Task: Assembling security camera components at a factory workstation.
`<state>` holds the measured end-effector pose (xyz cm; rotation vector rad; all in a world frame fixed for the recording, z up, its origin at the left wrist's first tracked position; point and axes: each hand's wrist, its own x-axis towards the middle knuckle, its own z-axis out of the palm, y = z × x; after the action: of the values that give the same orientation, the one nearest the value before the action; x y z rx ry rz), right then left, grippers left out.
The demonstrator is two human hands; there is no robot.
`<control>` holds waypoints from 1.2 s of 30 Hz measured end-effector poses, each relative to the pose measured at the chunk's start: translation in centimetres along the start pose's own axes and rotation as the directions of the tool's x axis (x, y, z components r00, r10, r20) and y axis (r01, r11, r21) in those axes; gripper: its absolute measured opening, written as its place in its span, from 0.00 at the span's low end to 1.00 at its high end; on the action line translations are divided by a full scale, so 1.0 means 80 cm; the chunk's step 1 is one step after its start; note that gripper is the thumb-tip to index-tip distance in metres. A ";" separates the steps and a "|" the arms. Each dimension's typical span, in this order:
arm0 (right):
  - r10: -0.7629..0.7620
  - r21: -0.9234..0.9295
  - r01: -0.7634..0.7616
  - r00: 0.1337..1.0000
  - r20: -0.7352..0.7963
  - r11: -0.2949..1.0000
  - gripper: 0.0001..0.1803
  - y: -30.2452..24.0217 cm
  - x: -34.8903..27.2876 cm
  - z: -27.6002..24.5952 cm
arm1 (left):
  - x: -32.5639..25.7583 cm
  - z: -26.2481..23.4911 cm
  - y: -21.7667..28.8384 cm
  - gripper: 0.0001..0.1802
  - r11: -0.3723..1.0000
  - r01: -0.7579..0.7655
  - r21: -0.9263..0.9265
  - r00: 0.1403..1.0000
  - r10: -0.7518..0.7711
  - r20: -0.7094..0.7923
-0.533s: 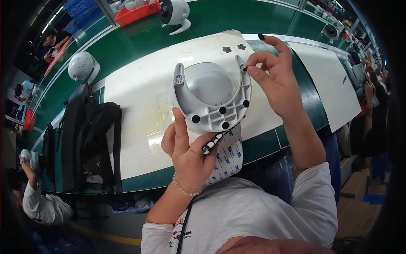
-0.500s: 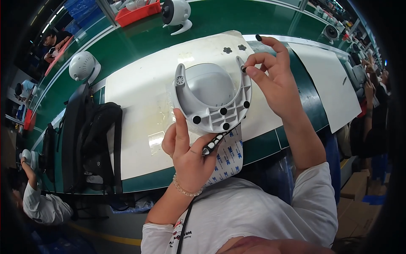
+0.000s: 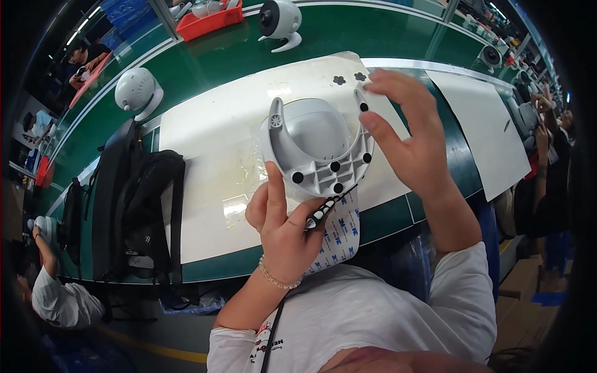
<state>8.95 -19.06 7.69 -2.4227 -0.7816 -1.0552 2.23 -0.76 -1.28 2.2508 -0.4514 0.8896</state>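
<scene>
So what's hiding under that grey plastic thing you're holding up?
Under the grey plastic part I see the left hand gripping it with a backing sheet, and the white mat below. Whatever lies on the mat directly beneath is covered.

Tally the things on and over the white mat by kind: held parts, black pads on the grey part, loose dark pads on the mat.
Grey plastic base, held by the left hand: 1
Backing sheet: 1
Black round pads on the base: 6
Flower-shaped dark pads on the white mat: 2
Total: 10
</scene>
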 end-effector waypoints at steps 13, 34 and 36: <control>-0.195 0.196 0.204 0.979 -0.062 0.959 0.03 -0.041 0.043 0.057 | 0.001 -0.006 -0.001 0.12 1.000 0.000 -0.017 0.998 0.001 0.066; 0.168 0.547 -0.810 0.522 0.837 -0.211 0.18 0.043 0.004 0.003 | 0.008 -0.023 -0.010 0.14 0.978 0.007 -0.211 0.995 0.014 0.097; 0.228 0.616 -0.787 0.593 0.773 -0.041 0.16 0.043 0.016 0.008 | 0.001 -0.036 -0.018 0.16 0.938 0.071 -0.339 0.995 -0.045 0.086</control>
<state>12.14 -20.97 7.84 -1.4114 -0.2623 0.4326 1.69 2.28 -0.32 1.9716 -0.5283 0.6392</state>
